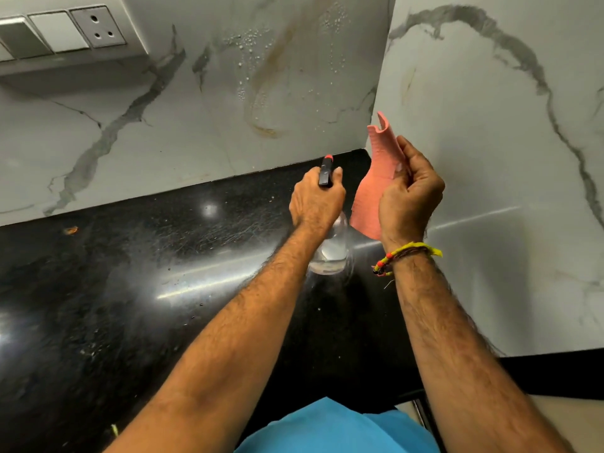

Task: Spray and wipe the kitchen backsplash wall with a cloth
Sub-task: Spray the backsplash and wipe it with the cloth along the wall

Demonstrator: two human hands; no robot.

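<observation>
At frame centre, the left hand [315, 199] grips a clear spray bottle [330, 253] holding clear liquid, nozzle toward the droplet-beaded backsplash [202, 103] at upper centre. Just right, the right hand [410, 194] pinches a pink cloth [376, 178] near the wall corner, above the black countertop [130, 273].
</observation>
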